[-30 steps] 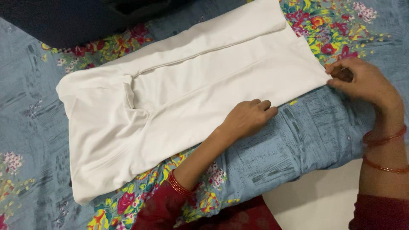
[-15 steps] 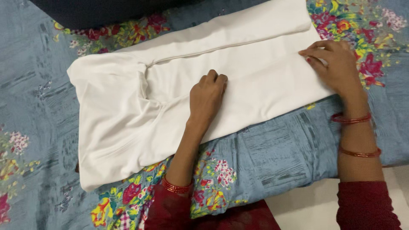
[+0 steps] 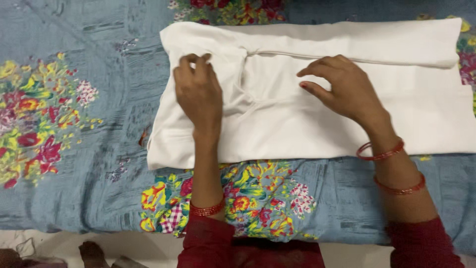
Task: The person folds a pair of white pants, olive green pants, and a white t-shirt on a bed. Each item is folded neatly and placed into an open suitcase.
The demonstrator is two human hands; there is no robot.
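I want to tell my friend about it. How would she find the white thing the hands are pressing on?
Look at the big blue bedsheet with bright flower patches. Lying across its upper part is the white folded garment, long and flat. It is the only plain white thing on the sheet, and the left hand and right hand both rest on it.

We see a blue bedsheet (image 3: 89, 149) printed with bright red, yellow and green flower clusters, spread over the bed. Below its near edge runs a strip of pale floor (image 3: 124, 245), with dark, blurred shapes at the bottom left corner.
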